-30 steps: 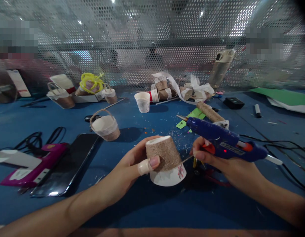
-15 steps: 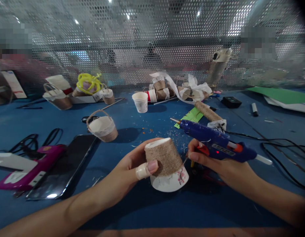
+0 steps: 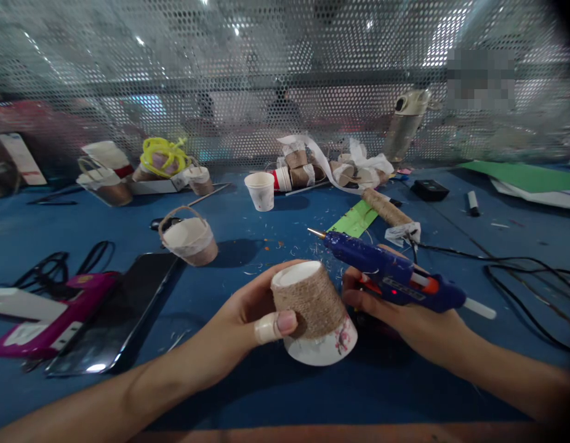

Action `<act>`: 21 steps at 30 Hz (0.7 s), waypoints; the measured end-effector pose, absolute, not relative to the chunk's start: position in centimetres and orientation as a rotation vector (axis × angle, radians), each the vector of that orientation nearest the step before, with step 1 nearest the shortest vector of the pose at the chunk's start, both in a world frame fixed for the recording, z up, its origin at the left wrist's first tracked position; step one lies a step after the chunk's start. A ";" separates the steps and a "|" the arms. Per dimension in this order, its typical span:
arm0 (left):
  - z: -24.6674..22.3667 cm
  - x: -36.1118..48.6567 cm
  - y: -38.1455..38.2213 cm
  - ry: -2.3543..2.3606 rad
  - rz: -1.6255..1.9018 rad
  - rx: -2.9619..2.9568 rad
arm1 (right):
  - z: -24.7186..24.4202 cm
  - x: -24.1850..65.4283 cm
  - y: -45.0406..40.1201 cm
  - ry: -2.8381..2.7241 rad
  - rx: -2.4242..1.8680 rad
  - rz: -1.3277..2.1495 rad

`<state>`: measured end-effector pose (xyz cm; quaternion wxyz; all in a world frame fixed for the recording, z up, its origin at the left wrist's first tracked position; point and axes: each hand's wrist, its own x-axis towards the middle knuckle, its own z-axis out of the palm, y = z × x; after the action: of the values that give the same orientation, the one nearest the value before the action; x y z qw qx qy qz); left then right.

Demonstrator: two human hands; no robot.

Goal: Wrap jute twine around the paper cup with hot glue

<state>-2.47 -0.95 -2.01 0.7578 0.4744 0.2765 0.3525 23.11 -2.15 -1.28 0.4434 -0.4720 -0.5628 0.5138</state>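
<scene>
One cup [image 3: 315, 304] in left hand [image 3: 236, 320], one glue gun [image 3: 370, 257] in right hand [image 3: 402, 321]

Rough twine [image 3: 313, 307] on a smooth paper cup [image 3: 319, 352]; plastic glue gun [image 3: 372, 257] right of it, glossy phone [image 3: 116, 314] left, probably metal mesh [image 3: 239, 117] behind.
</scene>
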 end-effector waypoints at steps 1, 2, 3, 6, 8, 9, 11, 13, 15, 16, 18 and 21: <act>-2.1 -2.5 -0.9 0.586 0.764 1.046 | -1.3 23.1 -2.2 -1.406 -1.147 1.250; -2.1 -2.5 -0.9 0.574 0.761 1.057 | -1.3 23.0 -2.2 -1.417 -1.131 1.220; -2.1 -2.5 -0.8 0.570 0.759 1.065 | -1.3 22.9 -2.3 -1.427 -1.124 1.193; -1.9 -2.3 -0.8 0.618 0.765 1.039 | -1.3 22.8 -2.2 -1.450 -1.112 1.140; -1.8 -2.2 -0.8 0.669 0.765 0.990 | -1.4 22.7 -2.2 -1.449 -1.078 1.122; -1.8 -2.2 -0.8 0.689 0.754 0.966 | -1.4 22.7 -2.2 -1.454 -1.063 1.109; -1.9 -2.1 -0.7 0.695 0.718 0.936 | -1.5 22.7 -2.2 -1.486 -1.056 1.076; -2.0 -2.0 -0.7 0.673 0.687 0.929 | -1.7 22.9 -2.3 -1.543 -1.069 1.031; -2.1 -1.9 -0.6 0.664 0.670 0.931 | -1.8 23.1 -2.5 -1.592 -1.084 0.989; -2.1 -1.9 -0.6 0.675 0.669 0.930 | -1.9 23.2 -2.6 -1.611 -1.092 0.972; -2.0 -1.8 -0.5 0.705 0.688 0.911 | -1.9 23.4 -2.8 -1.637 -1.094 0.944; -1.5 -1.8 -0.4 0.706 0.771 0.870 | -1.6 23.7 -2.9 -1.674 -1.002 0.838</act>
<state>-1.82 -0.40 -1.46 0.7777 0.4021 0.3263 0.3563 23.72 -2.88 -1.64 0.4873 -0.4119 -0.6885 0.3447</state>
